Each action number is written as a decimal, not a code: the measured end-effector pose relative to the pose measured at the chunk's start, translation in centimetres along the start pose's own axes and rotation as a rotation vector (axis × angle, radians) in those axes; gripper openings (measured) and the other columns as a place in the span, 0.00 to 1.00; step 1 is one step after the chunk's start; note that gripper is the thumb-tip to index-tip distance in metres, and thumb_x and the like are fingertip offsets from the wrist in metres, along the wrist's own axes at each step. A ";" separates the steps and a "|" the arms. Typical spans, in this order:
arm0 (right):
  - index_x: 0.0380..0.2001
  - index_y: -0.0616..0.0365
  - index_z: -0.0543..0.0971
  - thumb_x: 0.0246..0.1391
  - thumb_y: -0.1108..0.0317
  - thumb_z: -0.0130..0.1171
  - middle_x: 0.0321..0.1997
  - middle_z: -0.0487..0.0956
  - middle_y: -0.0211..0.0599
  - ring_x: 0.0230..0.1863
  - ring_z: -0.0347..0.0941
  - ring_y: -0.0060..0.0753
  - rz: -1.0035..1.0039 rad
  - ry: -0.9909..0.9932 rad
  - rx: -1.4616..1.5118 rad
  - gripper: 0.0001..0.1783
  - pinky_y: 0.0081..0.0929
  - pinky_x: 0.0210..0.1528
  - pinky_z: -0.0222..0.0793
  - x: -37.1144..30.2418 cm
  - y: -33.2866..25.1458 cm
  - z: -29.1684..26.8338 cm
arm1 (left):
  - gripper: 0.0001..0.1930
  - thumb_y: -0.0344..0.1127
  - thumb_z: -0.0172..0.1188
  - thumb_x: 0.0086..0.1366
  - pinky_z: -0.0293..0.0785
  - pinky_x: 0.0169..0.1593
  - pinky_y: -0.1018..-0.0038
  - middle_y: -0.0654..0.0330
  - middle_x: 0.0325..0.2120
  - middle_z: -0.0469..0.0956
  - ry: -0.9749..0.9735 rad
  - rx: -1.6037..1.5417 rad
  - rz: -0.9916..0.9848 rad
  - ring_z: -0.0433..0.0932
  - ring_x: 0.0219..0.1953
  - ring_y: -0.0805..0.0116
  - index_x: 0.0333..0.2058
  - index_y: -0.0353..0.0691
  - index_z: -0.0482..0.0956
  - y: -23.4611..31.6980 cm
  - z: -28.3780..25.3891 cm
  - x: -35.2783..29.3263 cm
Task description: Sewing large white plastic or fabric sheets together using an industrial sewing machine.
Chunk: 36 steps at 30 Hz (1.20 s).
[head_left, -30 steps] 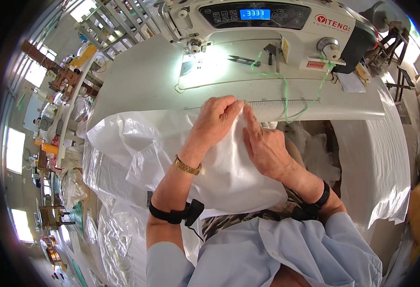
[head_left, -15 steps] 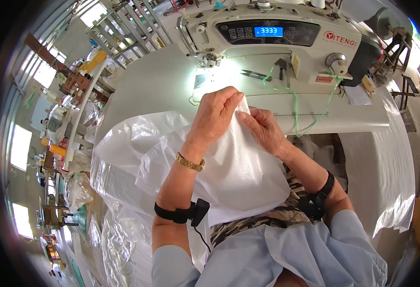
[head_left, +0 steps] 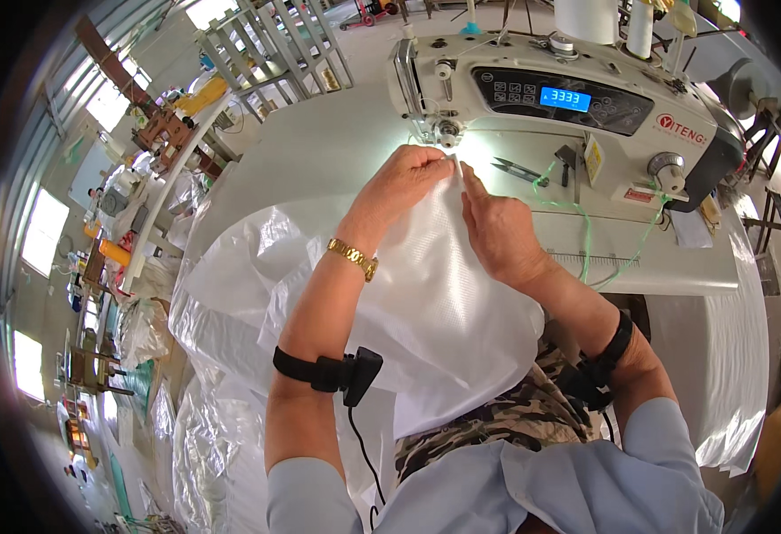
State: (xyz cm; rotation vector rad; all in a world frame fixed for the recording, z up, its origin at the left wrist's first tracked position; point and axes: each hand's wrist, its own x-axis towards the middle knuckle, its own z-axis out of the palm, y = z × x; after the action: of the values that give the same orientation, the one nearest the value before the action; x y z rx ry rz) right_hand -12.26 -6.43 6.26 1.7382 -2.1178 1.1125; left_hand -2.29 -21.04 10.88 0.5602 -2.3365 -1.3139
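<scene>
White sheet [head_left: 435, 294] held up at the sewing machine [head_left: 533, 58].
The left hand [head_left: 401, 185] is closed, thumb and fingers pinching the sheet's top corner just before the needle end; the right hand [head_left: 508, 238] is half curled, index finger extended against the edge, its grip unclear. The sheet drapes from there to the lap; snips [head_left: 517, 170] and green thread [head_left: 587, 238] lie to the right on the worktop [head_left: 310, 160].

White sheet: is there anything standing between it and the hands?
Nothing visible does: the left hand pinches the white sheet at its top, and the right hand is at the same edge.
</scene>
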 end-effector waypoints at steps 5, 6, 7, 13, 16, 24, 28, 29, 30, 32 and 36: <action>0.62 0.74 0.60 0.54 0.75 0.49 0.18 0.77 0.44 0.21 0.76 0.45 0.001 -0.392 -0.328 0.31 0.39 0.28 0.72 0.3 1.4 2.5 | 0.16 0.42 0.59 0.61 0.61 0.32 0.79 0.66 0.21 0.69 -0.130 0.102 -0.130 0.65 0.27 0.77 0.34 0.32 0.80 -4.7 0.4 1.9; 0.62 0.74 0.60 0.54 0.75 0.49 0.18 0.77 0.44 0.21 0.76 0.45 0.002 -0.397 -0.328 0.31 0.39 0.28 0.72 0.6 1.4 2.7 | 0.16 0.42 0.59 0.61 0.61 0.32 0.79 0.66 0.21 0.69 -0.131 0.099 -0.134 0.65 0.27 0.77 0.34 0.32 0.80 -5.8 0.7 1.9; 0.62 0.75 0.59 0.52 0.76 0.49 0.19 0.77 0.43 0.22 0.77 0.44 -0.006 -0.442 -0.349 0.32 0.39 0.28 0.72 1.0 1.0 2.7 | 0.16 0.43 0.58 0.62 0.61 0.31 0.78 0.66 0.20 0.68 -0.013 0.078 0.116 0.63 0.26 0.77 0.31 0.31 0.79 -6.9 1.0 1.7; 0.60 0.79 0.60 0.47 0.77 0.52 0.20 0.79 0.40 0.23 0.79 0.38 -0.013 -0.483 -0.459 0.35 0.31 0.28 0.75 1.5 1.4 3.5 | 0.16 0.42 0.58 0.64 0.63 0.31 0.72 0.66 0.17 0.68 -0.026 0.076 -0.247 0.64 0.24 0.73 0.27 0.32 0.78 -6.1 1.4 3.3; 0.58 0.78 0.64 0.49 0.76 0.52 0.21 0.79 0.41 0.24 0.79 0.41 0.014 -0.462 -0.428 0.31 0.35 0.29 0.75 1.6 1.1 3.8 | 0.17 0.43 0.58 0.63 0.65 0.32 0.66 0.58 0.17 0.70 -0.138 0.255 -0.123 0.65 0.23 0.66 0.25 0.31 0.75 -7.1 1.3 3.8; 0.32 0.58 0.80 0.55 0.70 0.52 0.31 0.81 0.44 0.34 0.78 0.45 -0.002 -0.396 -0.044 0.08 0.38 0.39 0.74 3.9 6.0 3.3 | 0.14 0.37 0.54 0.62 0.68 0.37 0.61 0.48 0.21 0.75 -0.082 0.388 -0.091 0.72 0.26 0.57 0.24 0.29 0.73 -8.0 2.4 4.5; 0.34 0.58 0.81 0.55 0.68 0.55 0.38 0.79 0.38 0.39 0.77 0.43 -0.193 -0.231 0.060 0.07 0.37 0.41 0.72 3.5 7.9 4.5 | 0.12 0.37 0.57 0.60 0.70 0.38 0.62 0.50 0.21 0.76 -0.082 0.531 -0.129 0.74 0.27 0.56 0.24 0.33 0.76 -7.8 2.5 5.8; 0.33 0.58 0.80 0.56 0.67 0.54 0.42 0.78 0.38 0.42 0.75 0.42 -0.212 -0.237 0.075 0.08 0.38 0.42 0.73 3.4 8.0 4.6 | 0.11 0.37 0.58 0.58 0.71 0.37 0.63 0.51 0.21 0.76 -0.081 0.573 -0.158 0.75 0.27 0.55 0.23 0.34 0.76 -7.7 2.5 5.9; 0.33 0.58 0.80 0.56 0.67 0.54 0.42 0.78 0.38 0.42 0.75 0.42 -0.208 -0.238 0.075 0.08 0.38 0.42 0.73 3.4 8.2 4.9 | 0.11 0.37 0.58 0.58 0.71 0.37 0.63 0.51 0.21 0.76 -0.084 0.572 -0.159 0.75 0.27 0.55 0.23 0.34 0.76 -7.9 2.5 5.9; 0.35 0.58 0.81 0.56 0.66 0.55 0.40 0.79 0.35 0.42 0.75 0.40 -0.307 -0.143 0.076 0.09 0.39 0.43 0.72 3.4 8.4 5.4 | 0.14 0.38 0.60 0.56 0.63 0.27 0.67 0.59 0.11 0.64 0.045 0.521 -0.128 0.64 0.18 0.70 0.20 0.33 0.75 -8.2 2.5 5.7; 0.39 0.58 0.80 0.57 0.64 0.54 0.40 0.79 0.34 0.45 0.73 0.37 -0.386 -0.167 -0.011 0.12 0.38 0.46 0.70 3.6 7.9 5.1 | 0.13 0.39 0.62 0.52 0.65 0.27 0.67 0.60 0.11 0.66 0.124 0.498 -0.102 0.66 0.18 0.70 0.18 0.34 0.76 -8.0 2.5 5.4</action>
State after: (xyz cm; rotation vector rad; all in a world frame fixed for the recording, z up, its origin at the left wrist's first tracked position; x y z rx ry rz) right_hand -18.95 -12.19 1.37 2.1791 -1.7530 0.8730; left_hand -6.93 -25.90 3.58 0.8905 -2.5567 -0.6986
